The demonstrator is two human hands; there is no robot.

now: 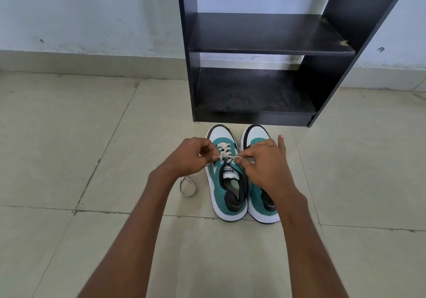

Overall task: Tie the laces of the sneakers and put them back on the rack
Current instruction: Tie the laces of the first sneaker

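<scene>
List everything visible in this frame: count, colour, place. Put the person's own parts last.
sneakers: 2, teal and white, side by side on the floor before the rack
laces: cream, on the left sneaker; a loose loop lies on the floor to its left
rack: 1, black, against the wall, both visible shelves bare
floor: beige tiles
wall: pale blue-grey
left hand: pinching lace
right hand: pinching lace
</scene>
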